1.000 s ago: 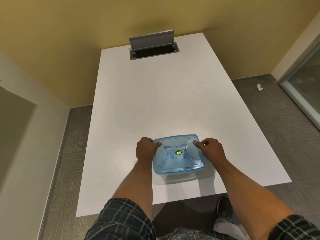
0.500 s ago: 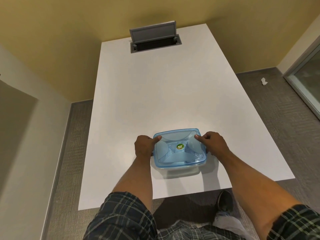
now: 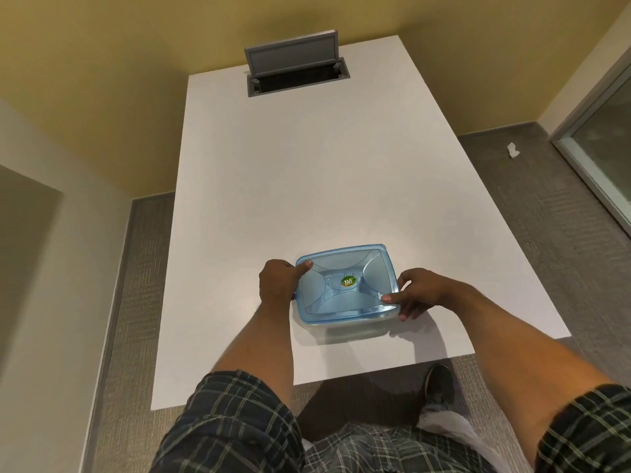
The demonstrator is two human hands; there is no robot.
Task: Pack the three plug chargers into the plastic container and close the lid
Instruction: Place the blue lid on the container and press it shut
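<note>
A plastic container [image 3: 346, 319] with a translucent blue lid [image 3: 345, 285] rests on the white table [image 3: 307, 165] near its front edge. The lid lies on top and carries a round green sticker in its centre. My left hand [image 3: 278, 281] grips the container's left side, thumb pressed on the lid's far left corner. My right hand [image 3: 415, 295] holds the near right corner, thumb on the lid and fingers curled below the rim. The plug chargers are not visible; the lid hides whatever is inside.
A grey cable box [image 3: 295, 68] with its flap raised sits in the table's far end. Grey carpet surrounds the table, with a scrap of white paper [image 3: 512, 150] at the right. A glass door frame [image 3: 594, 158] stands at far right. My shoe [image 3: 438, 384] shows below the table edge.
My right hand has slid from the lid's far right corner down to its near right corner. The left hand has stayed on the left side, and the container has turned slightly.
</note>
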